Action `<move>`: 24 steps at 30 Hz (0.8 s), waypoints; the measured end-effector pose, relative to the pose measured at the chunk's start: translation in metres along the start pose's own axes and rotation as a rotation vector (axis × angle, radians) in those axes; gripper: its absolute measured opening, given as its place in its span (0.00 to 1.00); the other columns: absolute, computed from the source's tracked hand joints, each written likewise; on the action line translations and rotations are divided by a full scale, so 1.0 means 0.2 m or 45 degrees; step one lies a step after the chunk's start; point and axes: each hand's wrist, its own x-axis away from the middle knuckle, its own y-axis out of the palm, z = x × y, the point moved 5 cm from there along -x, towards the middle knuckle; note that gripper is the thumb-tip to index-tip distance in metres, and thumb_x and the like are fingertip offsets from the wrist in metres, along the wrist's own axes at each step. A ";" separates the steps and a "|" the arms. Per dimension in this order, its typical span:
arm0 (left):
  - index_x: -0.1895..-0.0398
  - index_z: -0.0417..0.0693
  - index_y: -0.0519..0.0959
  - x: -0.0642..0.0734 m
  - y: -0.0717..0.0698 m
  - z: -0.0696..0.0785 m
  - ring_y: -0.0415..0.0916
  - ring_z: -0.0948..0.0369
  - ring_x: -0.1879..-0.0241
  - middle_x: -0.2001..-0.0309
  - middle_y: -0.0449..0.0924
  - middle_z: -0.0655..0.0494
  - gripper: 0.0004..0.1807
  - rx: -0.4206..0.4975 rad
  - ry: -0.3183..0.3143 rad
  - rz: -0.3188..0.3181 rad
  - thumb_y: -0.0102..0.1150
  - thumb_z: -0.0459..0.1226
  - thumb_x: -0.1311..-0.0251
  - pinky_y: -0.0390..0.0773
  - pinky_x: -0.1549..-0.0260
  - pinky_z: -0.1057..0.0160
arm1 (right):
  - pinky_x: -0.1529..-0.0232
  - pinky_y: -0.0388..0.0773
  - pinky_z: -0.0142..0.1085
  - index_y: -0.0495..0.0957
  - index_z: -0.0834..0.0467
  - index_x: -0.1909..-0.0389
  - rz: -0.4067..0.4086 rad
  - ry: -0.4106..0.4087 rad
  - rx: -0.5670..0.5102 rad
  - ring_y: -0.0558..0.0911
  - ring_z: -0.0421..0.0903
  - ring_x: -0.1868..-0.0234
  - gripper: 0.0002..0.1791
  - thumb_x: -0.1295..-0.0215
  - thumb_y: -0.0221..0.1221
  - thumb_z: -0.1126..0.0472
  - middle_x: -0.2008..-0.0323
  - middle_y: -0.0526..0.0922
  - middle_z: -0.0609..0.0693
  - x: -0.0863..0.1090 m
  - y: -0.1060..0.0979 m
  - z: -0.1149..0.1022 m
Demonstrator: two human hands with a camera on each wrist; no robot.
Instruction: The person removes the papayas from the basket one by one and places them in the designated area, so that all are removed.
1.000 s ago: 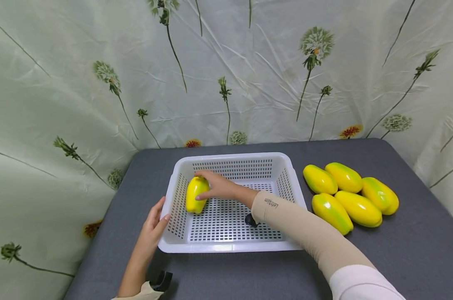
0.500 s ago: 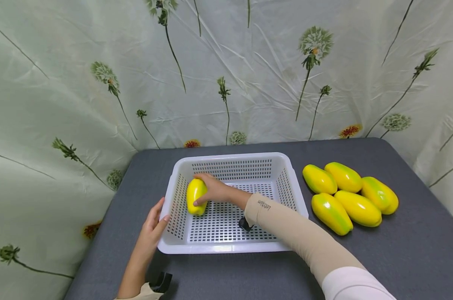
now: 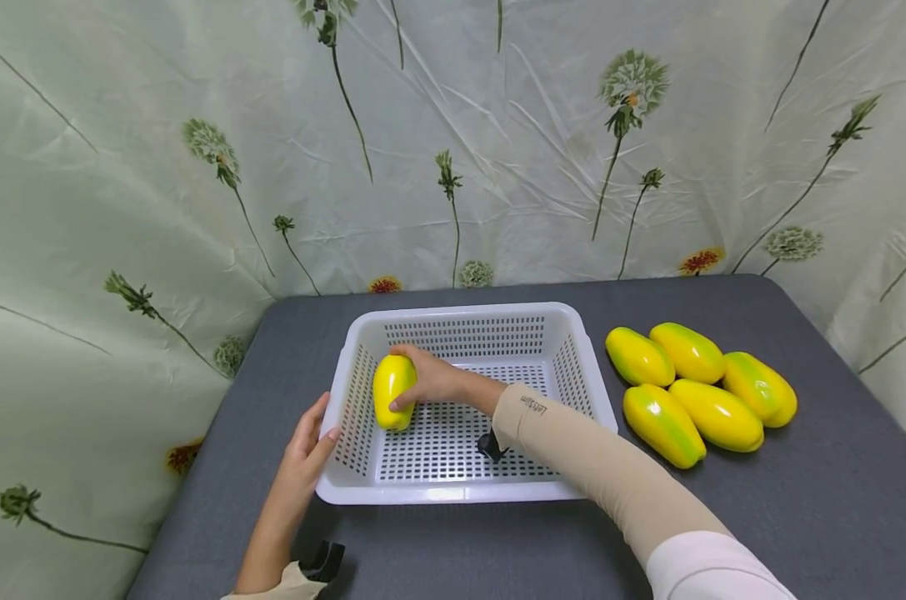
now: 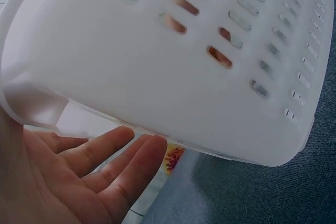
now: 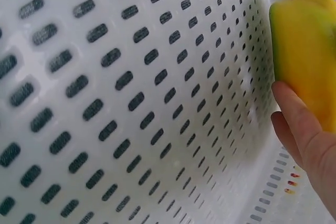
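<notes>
My right hand [image 3: 433,379] reaches into a white perforated plastic basket [image 3: 456,494] and holds a glossy yellow papaya [image 3: 392,392] near the left wall. Its thumb lies on the near right side of the fruit, and its fingers go over the far end. In the right wrist view the papaya [image 5: 304,45] shows a green-tinged edge, with the thumb [image 5: 299,114] against it. My left hand [image 3: 306,450] holds the basket's left side, thumb at the rim. The left wrist view shows its fingers [image 4: 144,163] beside the basket's outer wall [image 4: 131,66].
Several more yellow-green papayas [image 3: 693,392] lie grouped on the dark grey tabletop [image 3: 843,500], right of the basket. A pale curtain [image 3: 528,150] printed with flowers hangs behind and left of the table. My right sleeve [image 3: 595,458] crosses the basket's front right part.
Since a second ago the right hand has shifted very slightly with the papaya, and the right forearm has moved a little to the left. The left hand and basket stay put.
</notes>
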 end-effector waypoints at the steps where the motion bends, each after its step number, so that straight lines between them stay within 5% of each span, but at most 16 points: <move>1: 0.31 0.47 0.46 0.00 0.00 0.00 0.67 0.40 0.50 0.38 0.58 0.37 0.32 0.001 -0.004 0.000 0.45 0.38 0.34 0.76 0.65 0.49 | 0.50 0.67 0.36 0.53 0.51 0.35 -0.001 -0.012 0.002 0.67 0.44 0.49 0.49 0.57 0.70 0.58 0.43 0.63 0.49 0.01 0.00 -0.01; 13: 0.32 0.45 0.46 0.00 0.00 0.00 0.67 0.40 0.51 0.39 0.58 0.36 0.31 -0.015 0.011 0.001 0.44 0.37 0.34 0.75 0.64 0.48 | 0.50 0.68 0.36 0.52 0.49 0.35 -0.069 -0.169 -0.151 0.67 0.46 0.46 0.48 0.56 0.70 0.60 0.39 0.58 0.46 0.15 -0.04 -0.15; 24: 0.31 0.47 0.47 0.00 0.00 0.01 0.66 0.41 0.51 0.39 0.58 0.37 0.31 -0.005 0.018 0.005 0.45 0.36 0.34 0.73 0.63 0.44 | 0.57 0.73 0.41 0.52 0.45 0.36 -0.053 -0.302 -0.262 0.67 0.53 0.47 0.46 0.54 0.69 0.61 0.38 0.55 0.44 0.35 -0.16 -0.26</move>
